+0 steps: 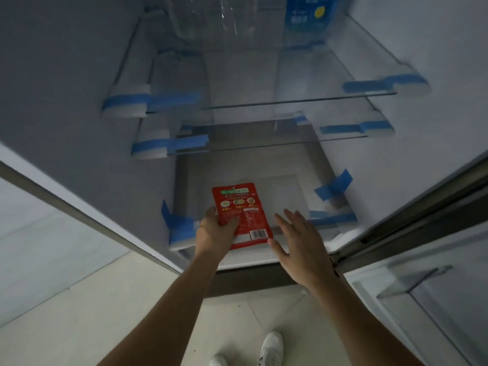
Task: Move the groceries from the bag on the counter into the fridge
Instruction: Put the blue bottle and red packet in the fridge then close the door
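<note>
I look down into an open fridge (79, 75). My left hand (215, 231) grips a flat red sauce packet (241, 207) by its lower left edge, holding it just over the front of the lowest shelf (290, 186). My right hand (298, 239) hovers beside the packet's right edge, fingers spread, holding nothing. On the top shelf stand a clear plastic bottle (208, 19) and a blue carton (307, 19). The grocery bag and the counter are out of view.
Two glass shelves (298, 100) sit above, their ends fixed with blue tape (369, 87) and white foam. The fridge door (435, 286) stands open at the right with a clear door bin. Pale floor tiles and my white shoes (272, 344) lie below.
</note>
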The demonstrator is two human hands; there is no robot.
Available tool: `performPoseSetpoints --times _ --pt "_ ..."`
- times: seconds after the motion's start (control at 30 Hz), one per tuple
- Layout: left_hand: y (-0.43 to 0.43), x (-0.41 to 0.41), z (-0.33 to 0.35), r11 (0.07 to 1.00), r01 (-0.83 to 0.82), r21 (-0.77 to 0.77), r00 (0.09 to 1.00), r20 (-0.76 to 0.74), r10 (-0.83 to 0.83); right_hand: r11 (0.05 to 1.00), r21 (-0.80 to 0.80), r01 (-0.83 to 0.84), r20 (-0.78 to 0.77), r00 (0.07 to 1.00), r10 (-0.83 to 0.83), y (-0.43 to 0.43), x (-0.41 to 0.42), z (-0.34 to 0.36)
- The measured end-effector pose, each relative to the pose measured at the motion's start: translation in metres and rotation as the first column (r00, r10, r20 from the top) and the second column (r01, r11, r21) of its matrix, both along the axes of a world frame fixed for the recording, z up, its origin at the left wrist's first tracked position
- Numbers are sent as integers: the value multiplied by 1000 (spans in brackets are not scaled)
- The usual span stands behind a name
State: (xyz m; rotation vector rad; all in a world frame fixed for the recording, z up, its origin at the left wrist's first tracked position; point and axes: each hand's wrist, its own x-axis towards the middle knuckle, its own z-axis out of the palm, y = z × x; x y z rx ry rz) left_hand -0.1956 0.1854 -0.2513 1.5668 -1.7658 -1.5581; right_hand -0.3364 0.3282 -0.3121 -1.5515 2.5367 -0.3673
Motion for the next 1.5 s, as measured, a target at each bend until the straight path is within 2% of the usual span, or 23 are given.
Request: performPoseSetpoints --times 0.07,0.1,0.13,0.2,0.27,0.33,0.7,1.03,1.2,1.37,1.5 --pt "8 15 5 970 160 -181 979 153 -133 1000 14 -6 -23 1000 7 0 0 -2" --pt "13 24 1 899 286 -333 939 282 -195 1000 27 -5 -31 999 6 0 0 -1" --pt "18 32 -4 781 431 -452 878 412 -246 999 39 -1 -40 999 3 0 1 0" --pt "26 42 -16 561 644 -520 754 553 -355 999 49 5 -46 999 -2 -2 1 0" --pt "28 43 -28 466 754 -463 651 620 -438 999 54 6 -35 999 -4 -7 0 0" --pt "23 37 -32 442 799 -407 592 662 -460 998 56 10 -26 1000 -9 -14 -4 0" --pt "-45 -29 -41 340 895 -288 427 776 -465 992 112 53 -74 996 -45 -33 -39 -7" --pt "-68 -60 -42 343 885 -315 452 759 -468 991 97 88 -122 990 -76 -26 -32 -15" --pt "-61 -48 -41 375 826 -420 561 673 -482 989 125 79 -113 991 -65 -27 -32 -14" --pt "-39 -14 -17 383 809 -446 587 660 -469 969 239 60 -52 997 -49 -31 -31 20" --pt "-20 12 19 356 712 -605 701 586 -407 988 137 76 -79 995 -65 -34 -12 69"
